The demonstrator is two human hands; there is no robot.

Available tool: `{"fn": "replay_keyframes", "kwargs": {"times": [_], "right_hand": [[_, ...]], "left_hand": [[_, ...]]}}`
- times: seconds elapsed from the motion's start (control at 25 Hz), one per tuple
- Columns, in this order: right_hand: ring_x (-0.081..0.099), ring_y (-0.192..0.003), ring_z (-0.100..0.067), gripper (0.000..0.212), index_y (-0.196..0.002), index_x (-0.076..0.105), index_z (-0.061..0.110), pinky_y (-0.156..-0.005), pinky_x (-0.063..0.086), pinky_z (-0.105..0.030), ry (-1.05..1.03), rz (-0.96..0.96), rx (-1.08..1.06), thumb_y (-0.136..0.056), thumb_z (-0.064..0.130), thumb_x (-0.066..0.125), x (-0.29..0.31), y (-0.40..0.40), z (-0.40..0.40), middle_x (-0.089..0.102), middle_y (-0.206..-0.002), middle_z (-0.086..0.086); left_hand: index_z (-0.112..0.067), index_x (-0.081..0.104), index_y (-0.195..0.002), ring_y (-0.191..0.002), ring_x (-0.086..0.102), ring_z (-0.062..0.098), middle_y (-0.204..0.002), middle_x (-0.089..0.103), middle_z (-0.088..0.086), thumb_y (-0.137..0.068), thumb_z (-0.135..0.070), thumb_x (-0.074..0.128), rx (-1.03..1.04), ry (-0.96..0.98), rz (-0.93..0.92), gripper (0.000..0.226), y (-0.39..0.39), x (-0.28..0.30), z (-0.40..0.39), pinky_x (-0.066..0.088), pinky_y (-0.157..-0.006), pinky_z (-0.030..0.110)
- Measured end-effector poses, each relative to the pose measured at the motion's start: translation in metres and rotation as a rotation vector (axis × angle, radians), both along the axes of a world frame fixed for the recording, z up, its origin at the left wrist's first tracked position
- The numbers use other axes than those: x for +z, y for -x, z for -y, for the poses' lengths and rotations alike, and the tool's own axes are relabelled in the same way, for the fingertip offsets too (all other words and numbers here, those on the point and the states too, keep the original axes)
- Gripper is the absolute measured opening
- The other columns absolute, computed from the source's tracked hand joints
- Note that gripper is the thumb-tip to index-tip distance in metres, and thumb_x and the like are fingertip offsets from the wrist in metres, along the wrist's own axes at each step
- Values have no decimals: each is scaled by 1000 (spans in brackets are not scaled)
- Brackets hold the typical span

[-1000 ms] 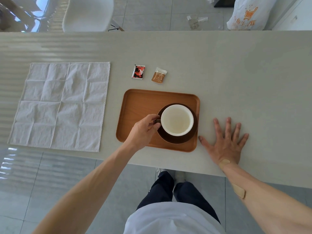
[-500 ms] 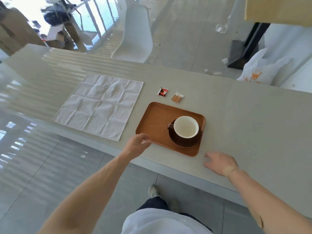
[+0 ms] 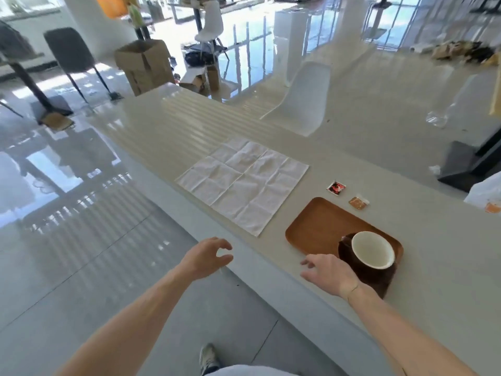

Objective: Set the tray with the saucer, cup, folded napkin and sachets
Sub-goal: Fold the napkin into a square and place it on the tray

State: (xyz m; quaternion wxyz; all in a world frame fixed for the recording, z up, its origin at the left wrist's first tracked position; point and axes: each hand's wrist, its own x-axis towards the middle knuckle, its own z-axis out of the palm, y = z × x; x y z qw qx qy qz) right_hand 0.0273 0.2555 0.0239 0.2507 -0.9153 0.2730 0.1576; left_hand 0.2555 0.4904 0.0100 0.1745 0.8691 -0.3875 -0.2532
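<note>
A wooden tray (image 3: 317, 226) lies on the long pale table (image 3: 447, 253). At its right end a white cup (image 3: 371, 249) stands on a dark brown saucer (image 3: 376, 275). A white cloth napkin (image 3: 242, 185) lies unfolded flat to the left of the tray. Beyond the tray lie a red and black sachet (image 3: 335, 187) and a brown sachet (image 3: 357, 203). My left hand (image 3: 207, 257) hovers off the table's near edge, fingers curled apart, holding nothing. My right hand (image 3: 329, 272) hovers over the table just in front of the tray, open and empty.
A white chair (image 3: 303, 101) stands behind the table. Further back on the floor are a cardboard box (image 3: 145, 66), dark chairs (image 3: 70, 55) and another white chair (image 3: 210, 25). A white bag (image 3: 485, 196) sits at the far right.
My left hand let go of the cup's handle and drew back off the table edge. My right hand lifted from the table and moved left. The view swung left and up.
</note>
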Motion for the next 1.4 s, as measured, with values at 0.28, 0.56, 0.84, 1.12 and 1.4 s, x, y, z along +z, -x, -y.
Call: {"fn": "replay_keyframes", "kwargs": {"times": [0.28,0.56,0.84,1.12,1.4], "right_hand": [[57,-116,-13,40,-127,56,36,-95,45,-32,59,82,190,-89,48,50,1,-130,-96,60,-130,14],[52,-119,-9,35,-123,58,36,-95,41,-28,138,164,176,-90,48,51,3,-204,-140,61,-127,14],[53,-117,-11,35,-122,59,33,-95,43,-30,152,134,106,-91,47,51,-6,-247,-126,63,-124,12],[54,-113,-10,36,-123,59,32,-93,45,-27,246,119,7,-91,47,52,-30,-272,-86,61,-123,15],[53,-114,-8,42,-128,53,37,-91,46,-25,254,78,-176,-89,52,55,-55,-269,-65,56,-128,18]], "left_hand": [[-29,62,-118,-102,54,11,-117,59,-7,-89,-43,63,20,5,33,31,-81,12,-99,39,-86,25],[-35,58,-119,-97,48,6,-110,51,-18,-89,-49,59,22,19,3,32,-154,7,-161,38,-84,25],[-34,59,-119,-96,49,4,-116,53,-17,-90,-48,59,-57,25,-17,32,-220,2,-137,39,-84,24],[-31,59,-117,-109,55,11,-125,57,-10,-90,-43,62,-222,-34,13,30,-291,0,-66,46,-94,34],[-28,59,-120,-106,59,12,-127,58,-7,-92,-38,62,-358,-127,108,31,-357,-23,-10,47,-93,33]]}}
